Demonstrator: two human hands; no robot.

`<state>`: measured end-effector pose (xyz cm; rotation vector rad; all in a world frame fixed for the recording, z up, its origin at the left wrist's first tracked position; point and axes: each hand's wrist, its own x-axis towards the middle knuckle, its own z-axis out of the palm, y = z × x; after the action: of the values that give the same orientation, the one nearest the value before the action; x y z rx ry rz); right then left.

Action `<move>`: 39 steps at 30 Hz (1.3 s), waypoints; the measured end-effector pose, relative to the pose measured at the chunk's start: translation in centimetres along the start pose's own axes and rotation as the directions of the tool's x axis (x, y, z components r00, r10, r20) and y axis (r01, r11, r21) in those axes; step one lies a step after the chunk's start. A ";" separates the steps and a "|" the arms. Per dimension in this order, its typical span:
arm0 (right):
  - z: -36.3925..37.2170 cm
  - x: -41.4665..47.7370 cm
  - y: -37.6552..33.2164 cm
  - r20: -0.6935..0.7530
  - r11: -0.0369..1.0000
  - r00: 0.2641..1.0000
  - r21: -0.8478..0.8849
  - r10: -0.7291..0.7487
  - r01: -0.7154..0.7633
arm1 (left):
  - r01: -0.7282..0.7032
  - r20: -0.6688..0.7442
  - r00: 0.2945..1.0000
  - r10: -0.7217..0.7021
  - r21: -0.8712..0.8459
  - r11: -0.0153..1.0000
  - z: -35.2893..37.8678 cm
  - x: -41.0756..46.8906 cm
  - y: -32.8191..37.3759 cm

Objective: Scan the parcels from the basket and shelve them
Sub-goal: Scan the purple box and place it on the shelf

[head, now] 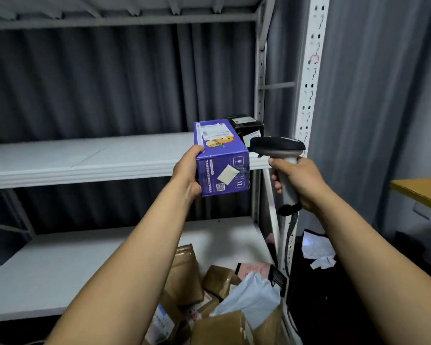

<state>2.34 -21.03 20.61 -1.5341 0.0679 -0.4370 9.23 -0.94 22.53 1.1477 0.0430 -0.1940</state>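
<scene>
**A:** Where's the parcel?

**B:** The purple cardboard box (222, 158) is in my left hand (187, 170), fingers wrapped round its left side, up at the front edge of the white metal shelf (85, 160). Its long axis runs away from me, label side up.

**A:** And the scan?

**B:** My right hand (299, 180) clenches the grey handheld scanner (279, 150), just right of the box. Best to tip its head onto that top label and hold steady, I'd say.

A purple box (220, 158) lies left of the scanner (281, 165), before a dark box (246, 127) on the shelf (85, 158).
</scene>
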 end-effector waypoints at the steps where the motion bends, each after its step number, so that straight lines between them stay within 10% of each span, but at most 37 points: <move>1: 0.0 0.3 -0.1 0.003 1.000 1.000 -0.019 -0.003 0.003 | -0.002 -0.022 1.000 0.002 0.002 1.000 0.5 0.8 0.3; 9: -0.8 4.5 -0.8 -0.023 0.992 0.998 -0.107 -0.063 0.060 | -0.097 -0.138 0.985 0.104 0.053 0.994 3.4 8.2 2.4; 13: -0.9 6.2 -0.6 -0.051 0.987 0.996 -0.143 -0.077 0.069 | -0.274 -0.172 0.917 0.361 0.386 0.881 3.6 11.0 2.1; 15: -1.1 6.8 -0.3 -0.060 0.986 0.995 -0.150 -0.080 0.070 | -0.400 -0.080 0.814 0.575 0.640 0.656 3.2 11.5 1.2; 17: -1.2 7.6 0.0 -0.067 0.984 0.994 -0.161 -0.090 0.078 | -0.502 0.204 0.581 0.788 0.852 0.150 2.1 11.3 0.2; 19: -1.4 8.3 0.4 -0.079 0.983 0.993 -0.165 -0.093 0.079 | -0.446 0.554 0.319 0.768 0.804 -0.394 1.0 11.8 -0.6; 21: -1.4 9.2 0.7 -0.094 0.986 0.992 -0.154 -0.084 0.069 | -0.390 0.723 0.268 0.636 0.686 -0.615 0.2 12.8 -1.0; 31: -1.0 13.1 1.7 -0.113 0.982 0.990 -0.180 -0.078 0.057 | -0.379 0.659 0.567 0.495 0.742 -0.553 2.1 18.0 1.5; 39: 0.0 17.2 2.7 -0.144 0.987 0.989 -0.160 -0.045 0.021 | -0.338 0.618 0.610 0.496 0.769 -0.543 3.6 23.7 2.0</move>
<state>18.79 -26.53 21.86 -1.6590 0.1963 -0.5826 32.66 -6.48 22.69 2.8072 -0.7877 1.0382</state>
